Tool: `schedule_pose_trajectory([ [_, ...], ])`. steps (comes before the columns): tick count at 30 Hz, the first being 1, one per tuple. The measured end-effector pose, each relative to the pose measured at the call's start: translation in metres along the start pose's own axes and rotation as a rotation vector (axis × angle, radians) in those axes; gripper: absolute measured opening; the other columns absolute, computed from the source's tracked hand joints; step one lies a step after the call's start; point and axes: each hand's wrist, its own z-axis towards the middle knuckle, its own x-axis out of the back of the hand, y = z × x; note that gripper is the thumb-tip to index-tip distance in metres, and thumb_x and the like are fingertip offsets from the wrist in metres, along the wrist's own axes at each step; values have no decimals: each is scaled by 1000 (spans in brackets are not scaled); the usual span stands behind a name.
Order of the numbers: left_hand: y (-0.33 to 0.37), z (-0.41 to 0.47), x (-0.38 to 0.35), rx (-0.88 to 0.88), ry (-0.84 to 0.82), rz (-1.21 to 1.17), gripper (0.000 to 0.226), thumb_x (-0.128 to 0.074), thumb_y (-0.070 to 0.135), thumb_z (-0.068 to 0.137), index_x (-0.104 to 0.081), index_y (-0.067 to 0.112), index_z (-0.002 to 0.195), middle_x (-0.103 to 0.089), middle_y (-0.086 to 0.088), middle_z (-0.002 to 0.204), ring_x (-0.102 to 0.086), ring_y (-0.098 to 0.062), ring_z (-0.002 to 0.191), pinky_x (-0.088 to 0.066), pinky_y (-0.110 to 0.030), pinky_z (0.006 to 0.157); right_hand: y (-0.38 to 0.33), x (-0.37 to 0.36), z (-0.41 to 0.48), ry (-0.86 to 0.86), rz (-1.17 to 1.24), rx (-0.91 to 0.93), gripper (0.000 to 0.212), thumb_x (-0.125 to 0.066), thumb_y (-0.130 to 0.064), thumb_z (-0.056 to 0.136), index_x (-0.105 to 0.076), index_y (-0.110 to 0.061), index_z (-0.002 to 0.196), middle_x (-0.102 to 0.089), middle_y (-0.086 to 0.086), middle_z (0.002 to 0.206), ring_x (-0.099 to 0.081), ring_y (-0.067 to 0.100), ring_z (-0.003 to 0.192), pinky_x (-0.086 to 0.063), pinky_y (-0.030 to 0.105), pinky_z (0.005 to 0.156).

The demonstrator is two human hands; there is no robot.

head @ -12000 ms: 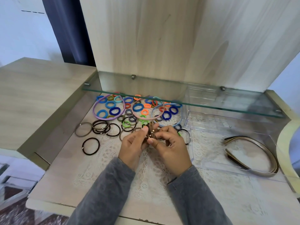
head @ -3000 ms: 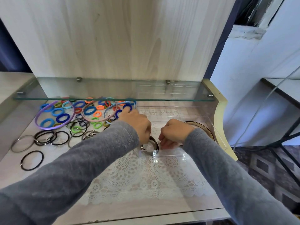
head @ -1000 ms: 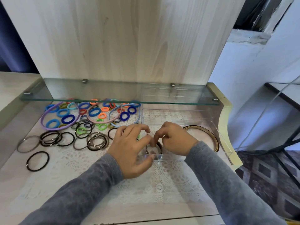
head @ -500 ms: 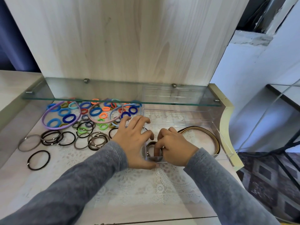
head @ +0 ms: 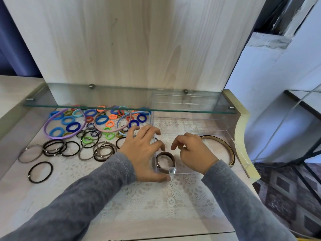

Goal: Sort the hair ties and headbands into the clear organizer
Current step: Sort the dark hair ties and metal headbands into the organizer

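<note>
Loose ties and a purple headband lie flat on the table. The left grip is released, its fingers spread and its thumb at the organizer's near-left corner. Brown ties sit coiled in that corner compartment. The right grip hovers loosely curled and empty. A gold headband lies flat inside the organizer, its opening toward the hands.

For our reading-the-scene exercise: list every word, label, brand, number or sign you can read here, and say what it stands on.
None. No readable text shows on the organizer, hair ties, headbands, glass shelf, wood panel or lace mat.
</note>
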Motion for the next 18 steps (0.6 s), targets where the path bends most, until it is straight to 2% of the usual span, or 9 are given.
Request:
schedule_pose_trajectory([
  [2, -3, -2, 1, 40, 41, -88, 84, -24, 95, 59, -54, 34, 109, -42, 10, 127, -37, -13, 122, -23, -50, 107, 5, -6, 1, 60, 43, -17, 39, -39, 6, 78, -66, -18, 91, -52, -2, 88, -46, 20, 95, -41, 34, 85],
  [4, -9, -5, -2, 99, 152, -234, 58, -30, 74, 75, -53, 31, 106, -47, 10, 120, -43, -12, 116, -31, -49, 103, 9, -11, 0, 97, 60, -25, 38, -39, 6, 79, -66, -16, 94, -50, -4, 90, -46, 20, 98, -42, 36, 88],
  [5, -13, -7, -5, 142, 200, -275, 46, -33, 61, 78, -53, 29, 104, -50, 10, 116, -45, -12, 114, -33, -49, 101, 11, -13, -1, 109, 50, -20, 40, -39, 6, 79, -67, -16, 98, -51, -4, 94, -46, 20, 102, -42, 37, 90],
  [7, -21, -9, -11, 238, 216, -274, 35, -34, 43, 77, -55, 29, 101, -54, 12, 113, -49, -12, 113, -30, -44, 101, 13, -16, -1, 123, -14, -2, 44, -40, 5, 79, -67, -14, 109, -55, -1, 108, -45, 22, 107, -41, 39, 93],
  [9, -28, -13, -18, 267, 157, -231, 39, -30, 36, 77, -57, 32, 105, -57, 15, 116, -51, -11, 115, -26, -40, 101, 13, -18, -1, 121, -93, 4, 51, -35, -6, 78, -64, -17, 118, -55, -2, 120, -43, 23, 110, -40, 41, 94],
  [11, -29, -16, -26, 228, 62, -204, 50, -24, 37, 80, -58, 34, 117, -55, 17, 128, -49, -9, 122, -25, -42, 104, 13, -19, -2, 84, -178, -18, 56, -30, -15, 79, -59, -23, 127, -50, -8, 129, -39, 20, 115, -36, 39, 97],
  [14, -30, -20, -33, 149, -67, -194, 62, -18, 45, 82, -48, 35, 135, -38, 18, 146, -32, -10, 138, -20, -44, 111, 13, -19, -2, 44, -229, -61, 49, -38, -14, 89, -53, -29, 132, -44, -14, 135, -33, 17, 121, -29, 36, 99],
  [18, -41, -25, -29, 142, -113, -199, 69, -10, 49, 80, -41, 35, 140, -27, 19, 151, -22, -9, 142, -14, -43, 115, 14, -17, -2, 49, -217, -84, 47, -38, -14, 90, -54, -31, 131, -45, -16, 135, -32, 16, 119, -25, 36, 97],
])
